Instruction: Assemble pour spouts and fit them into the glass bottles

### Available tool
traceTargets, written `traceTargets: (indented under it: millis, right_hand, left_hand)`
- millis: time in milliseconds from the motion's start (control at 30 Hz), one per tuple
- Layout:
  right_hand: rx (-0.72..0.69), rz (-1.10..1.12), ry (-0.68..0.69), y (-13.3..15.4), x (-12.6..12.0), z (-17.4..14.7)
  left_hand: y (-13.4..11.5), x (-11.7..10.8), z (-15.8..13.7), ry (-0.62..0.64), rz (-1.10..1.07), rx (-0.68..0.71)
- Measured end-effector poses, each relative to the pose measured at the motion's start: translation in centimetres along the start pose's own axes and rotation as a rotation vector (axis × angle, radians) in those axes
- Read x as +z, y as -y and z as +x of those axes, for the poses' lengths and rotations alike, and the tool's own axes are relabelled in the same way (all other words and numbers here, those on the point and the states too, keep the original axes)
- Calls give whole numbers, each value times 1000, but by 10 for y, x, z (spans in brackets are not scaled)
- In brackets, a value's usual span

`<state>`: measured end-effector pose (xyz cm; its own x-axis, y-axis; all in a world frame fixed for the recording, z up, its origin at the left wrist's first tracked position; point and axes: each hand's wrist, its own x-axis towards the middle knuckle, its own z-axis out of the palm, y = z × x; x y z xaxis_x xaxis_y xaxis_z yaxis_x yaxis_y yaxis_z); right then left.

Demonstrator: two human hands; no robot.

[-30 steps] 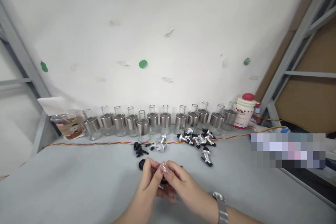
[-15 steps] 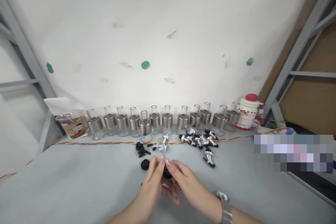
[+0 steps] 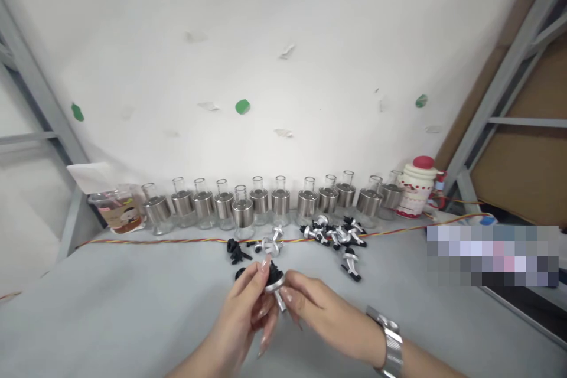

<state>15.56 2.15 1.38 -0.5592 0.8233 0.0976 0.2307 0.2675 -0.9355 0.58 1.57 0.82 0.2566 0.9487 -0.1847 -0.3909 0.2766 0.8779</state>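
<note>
Gripped by left hand [image 3: 241, 308] and right hand [image 3: 316, 310]: silver-and-black pourer stopper [image 3: 276, 275], likely light, stiff, slippery, best held by flange [image 3: 275, 287].

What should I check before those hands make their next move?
1. Left hand holding the black-and-silver piece: ok.
2. Right hand gripping it too: cannot tell; its fingertips are at the silver rim.
3. Piece's silver stem in sight: ok, below the black end.
4. Glass bottles standing upright: ok.
5. Twisted wire free of loose pieces: not ok; some silver ones overlap it in view.
</note>
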Motion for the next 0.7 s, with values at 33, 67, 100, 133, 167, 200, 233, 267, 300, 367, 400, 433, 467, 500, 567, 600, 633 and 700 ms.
traceTargets:
  millis: [33,67,100,133,167,200,233,267,300,367,400,433,467,500,567,600,633,700]
  right_hand:
    - [-12,-3,39,0,2,0]
    - [-26,-4,70,1,4,0]
    - [-40,-8,85,2,6,-1]
    - [-56,-21,84,4,7,-1]
    - [-75,-42,73,6,9,-1]
    - [-98,-67,58,8,9,-1]
    - [-122,-94,42,10,9,-2]
    - [-145,-128,29,12,9,-2]
    - [-165,-172,15,13,8,-3]
    - [-202,-306,-19,12,5,-5]
    - [-227,-396,-43,11,4,-6]
    - [-258,-496,-71,8,3,-6]
    - [-300,-595,-101,5,2,-7]
    - [-348,-693,-132,2,1,-6]
    - [-453,-858,-180,-5,0,-5]
    - [-499,-923,-200,-8,0,-4]
    - [-540,-976,-221,-11,0,-3]
    - [-601,-1052,-267,-14,0,-2]
  left_hand:
    - [0,0,-1,3,17,0]
    - [0,0,-2,9,33,-3]
    - [0,-1,-2,14,48,-6]
    - [0,-1,-2,12,61,4]
    - [1,-2,-2,11,77,24]
    - [1,-3,-2,13,103,52]
    - [2,-4,-2,16,146,91]
    - [2,-5,-3,24,210,136]
    - [2,-7,-4,24,289,195]
    - [1,-12,-6,-14,487,365]
    - [-1,-15,-8,-49,604,505]
    - [-2,-19,-10,-79,730,671]
    - [-4,-22,-11,-94,869,865]
    - [-5,-25,-11,-77,1023,1045]
    - [-7,-29,-12,-43,1309,1300]
    - [-8,-30,-11,-33,1429,1373]
    - [-7,-29,-10,-36,1527,1418]
    - [-6,-27,-9,-57,1670,1443]
